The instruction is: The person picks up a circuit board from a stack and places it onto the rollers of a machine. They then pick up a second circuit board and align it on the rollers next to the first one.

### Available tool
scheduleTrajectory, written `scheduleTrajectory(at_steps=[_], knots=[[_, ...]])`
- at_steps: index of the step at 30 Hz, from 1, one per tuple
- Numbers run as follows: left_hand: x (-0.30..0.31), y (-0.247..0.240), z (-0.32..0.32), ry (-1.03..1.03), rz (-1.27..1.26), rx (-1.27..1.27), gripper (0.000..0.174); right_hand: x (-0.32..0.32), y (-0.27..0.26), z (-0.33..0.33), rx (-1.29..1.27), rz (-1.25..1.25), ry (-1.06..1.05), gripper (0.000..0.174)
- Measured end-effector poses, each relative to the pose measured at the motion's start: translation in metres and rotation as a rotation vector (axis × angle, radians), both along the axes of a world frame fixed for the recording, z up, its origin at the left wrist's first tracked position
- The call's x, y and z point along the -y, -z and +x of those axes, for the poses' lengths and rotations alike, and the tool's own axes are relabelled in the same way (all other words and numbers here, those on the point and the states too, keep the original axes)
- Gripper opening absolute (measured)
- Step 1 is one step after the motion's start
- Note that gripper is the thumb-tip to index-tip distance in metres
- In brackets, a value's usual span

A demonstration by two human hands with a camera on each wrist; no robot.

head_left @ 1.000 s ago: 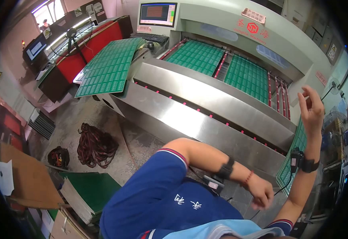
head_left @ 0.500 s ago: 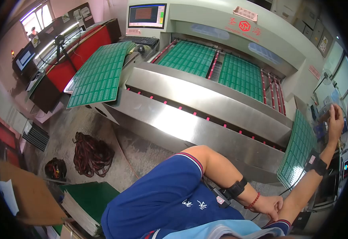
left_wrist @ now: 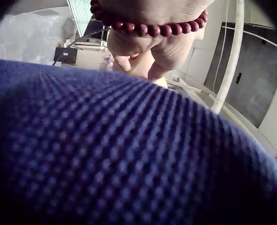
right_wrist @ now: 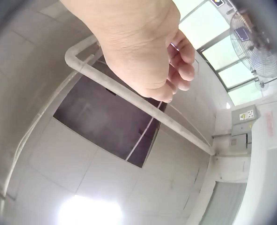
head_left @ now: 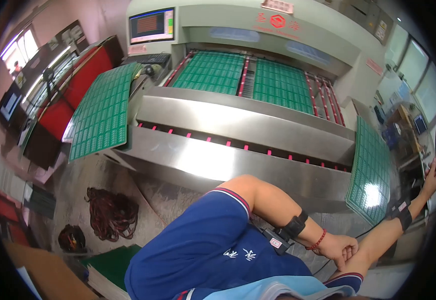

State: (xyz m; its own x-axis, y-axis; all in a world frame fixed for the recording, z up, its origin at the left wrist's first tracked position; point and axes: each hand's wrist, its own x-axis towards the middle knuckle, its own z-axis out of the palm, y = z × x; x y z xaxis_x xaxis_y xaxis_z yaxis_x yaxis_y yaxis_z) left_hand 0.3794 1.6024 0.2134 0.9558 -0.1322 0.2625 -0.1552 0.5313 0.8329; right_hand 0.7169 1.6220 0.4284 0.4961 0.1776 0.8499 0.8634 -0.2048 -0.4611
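Observation:
My left hand (head_left: 339,248), with a red bead bracelet (head_left: 318,241) at its wrist, lies against the inside of my right elbow (head_left: 359,259). Its fingers are curled and no object shows in it. In the left wrist view its fingers sit on bare skin behind a blue shirt (left_wrist: 129,140). My right arm stretches out to the right, and the right hand (head_left: 432,181) is raised near the view's edge. Loosely bent fingers and no object show on that hand (right_wrist: 138,56) in the right wrist view. Green circuit board panels (head_left: 370,170) stand beside the right arm.
Ahead is a large machine with a steel front (head_left: 248,112) and green panels (head_left: 208,72) on its bed. More green panels (head_left: 103,112) overhang its left end, below a monitor (head_left: 152,26). Dark red straps (head_left: 112,212) lie on the floor.
My left hand has moved onto the right inner elbow. The right hand has swung outward and down to the right. The head view has turned rightward.

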Motion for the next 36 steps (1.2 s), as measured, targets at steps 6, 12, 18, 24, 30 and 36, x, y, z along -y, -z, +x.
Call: scheduleTrajectory(at_steps=[6,12,18,24,30,36], knots=[[-0.013,-0.004,-0.012,-0.017,0.265,0.05,0.053,0.078,0.015,0.019,-0.228,0.291,0.136,0.036],[0.002,-0.004,-0.017,0.38,0.011,-0.008,0.049,0.127,0.018,-0.045,-0.156,0.438,0.024,0.024],[0.012,0.005,0.001,0.473,0.124,-0.116,0.042,0.196,0.024,-0.054,-0.121,0.611,0.251,0.024],[0.037,-0.002,0.002,0.58,0.041,-0.025,0.043,0.239,0.028,-0.072,-0.106,0.649,0.252,0.022],[0.046,0.01,0.022,0.811,0.154,-0.051,0.045,0.278,0.027,-0.084,-0.084,0.685,0.424,0.025],[0.059,-0.003,0.015,0.786,0.114,-0.048,0.046,0.295,0.032,-0.088,-0.071,0.706,0.437,0.025]])
